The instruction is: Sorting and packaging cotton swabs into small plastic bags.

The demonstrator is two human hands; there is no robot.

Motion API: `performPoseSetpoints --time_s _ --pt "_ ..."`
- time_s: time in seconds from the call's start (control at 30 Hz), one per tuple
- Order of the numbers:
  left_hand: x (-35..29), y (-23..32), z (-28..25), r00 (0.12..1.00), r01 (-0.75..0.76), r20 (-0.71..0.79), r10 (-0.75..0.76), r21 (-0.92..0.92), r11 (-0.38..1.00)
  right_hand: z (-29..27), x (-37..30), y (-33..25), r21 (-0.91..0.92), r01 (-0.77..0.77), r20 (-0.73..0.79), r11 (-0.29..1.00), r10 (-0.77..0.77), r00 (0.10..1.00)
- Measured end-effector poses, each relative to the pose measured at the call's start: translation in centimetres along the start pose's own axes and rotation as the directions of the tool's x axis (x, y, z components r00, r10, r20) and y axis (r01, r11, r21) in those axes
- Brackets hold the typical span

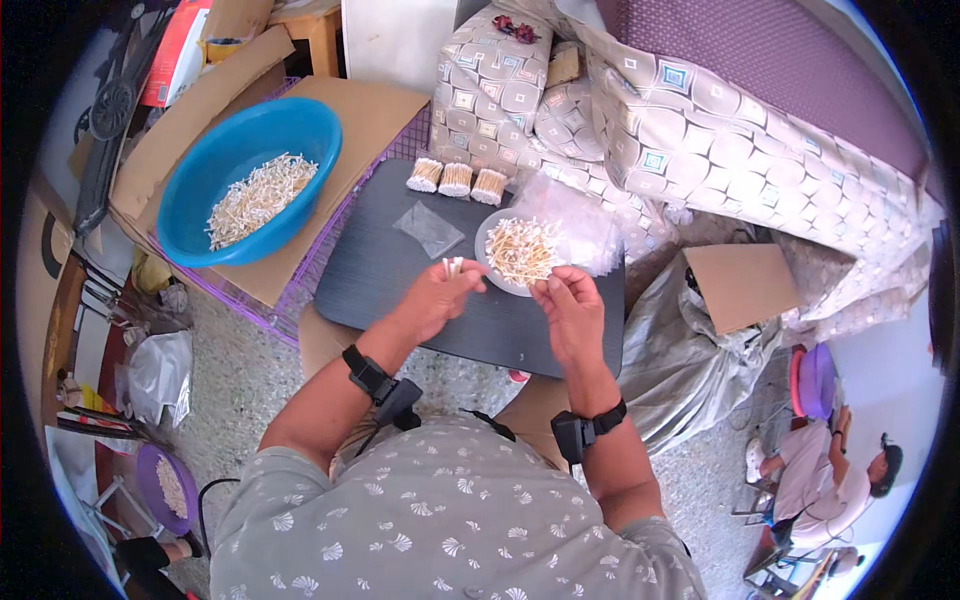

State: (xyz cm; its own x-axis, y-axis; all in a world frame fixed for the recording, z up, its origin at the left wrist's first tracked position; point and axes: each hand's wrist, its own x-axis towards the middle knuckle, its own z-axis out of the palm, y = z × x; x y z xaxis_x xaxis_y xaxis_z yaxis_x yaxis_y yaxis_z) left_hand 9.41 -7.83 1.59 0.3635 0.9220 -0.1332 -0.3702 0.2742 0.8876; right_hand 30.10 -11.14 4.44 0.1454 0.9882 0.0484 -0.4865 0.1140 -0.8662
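Observation:
A small bunch of cotton swabs [453, 266] pokes up from the closed fingers of my left hand [436, 300], just left of a round white bowl [484, 262]. Loose cotton swabs [522, 250] are heaped in that bowl. My right hand [577, 318] has its thumb and fingers pinched together at the bowl's near right rim, against the heap; what lies between the fingertips is too small to make out. Three packed bundles of cotton swabs [456, 180] stand in a row at the table's far edge. A clear plastic bag [430, 229] lies flat left of the bowl.
The dark table [370, 270] sits before my knees. More clear bags [590, 225] lie right of the bowl. At left, a big blue basin [185, 215] of swabs rests on cardboard [375, 105]. A fabric-covered seat [700, 150] borders the far right. Another person [825, 480] sits at right.

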Motion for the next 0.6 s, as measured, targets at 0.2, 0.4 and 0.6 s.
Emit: performPoseSetpoints --time_s 0.2,0.4,0.6 --pt "-1.4 0.5 2.4 0.995 0.025 0.099 -0.018 -0.078 0.997 0.5 -2.6 0.8 -0.025 0.036 0.043 0.999 -0.035 0.998" --pt "-2.6 1.5 2.9 0.997 -0.079 0.031 0.077 0.086 0.993 0.3 -4.0 1.0 -0.326 -0.012 0.101 0.945 0.048 0.994" --pt "-3.2 1.7 3.5 0.979 -0.198 0.105 0.177 0.253 0.947 -0.8 -4.3 1.7 -0.453 0.031 0.193 0.891 0.064 0.979"
